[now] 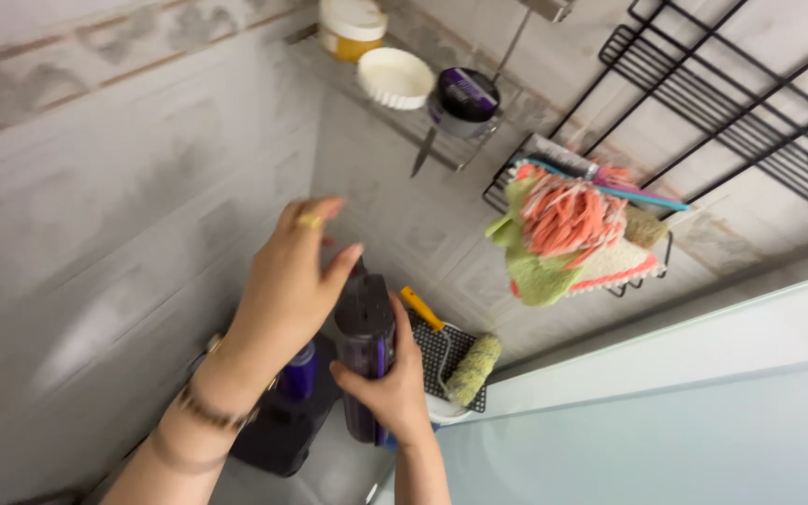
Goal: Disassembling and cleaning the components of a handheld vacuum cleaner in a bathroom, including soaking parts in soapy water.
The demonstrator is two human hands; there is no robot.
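Two hands on one dark purple bottle [365, 351], held upright above the black stand [278, 435]. My right hand [387, 383] clenches its body to steady it; left hand [287, 285] caps the top, fingers loose. Paint roller [471, 369] sits just beside.

A home bathroom or washing corner: pale tiled walls [123, 187] meet in a corner, where a small shelf [395, 117] carries jars and a tub. A black wire rack [722, 103] hangs on the wall, with scrubbing cloths [563, 238] beneath it.
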